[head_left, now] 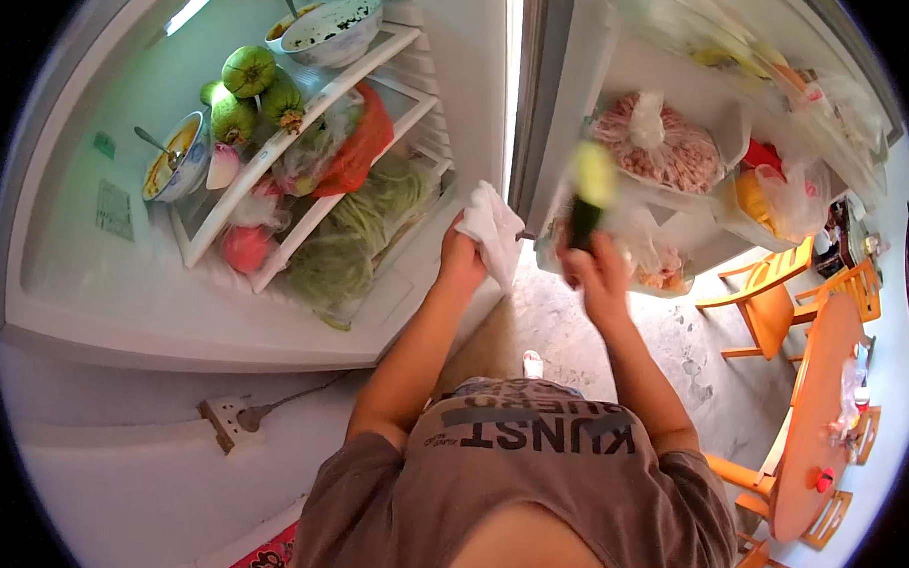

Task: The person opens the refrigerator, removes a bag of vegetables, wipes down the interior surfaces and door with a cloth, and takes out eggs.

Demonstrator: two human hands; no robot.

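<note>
Cucumber [590, 194], or a similar green vegetable, is in the right hand [599, 269], in front of the open fridge door [618, 78]. I judge the handling is midway: the piece is already in hand, its pale end uncovered, and it is not yet put down. The right forearm reaches forward, with fingers curled around the lower end, somewhat blurred. The left hand [461, 256] grips a white cloth [493, 233], apart from the vegetable, its elbow bent.
</note>
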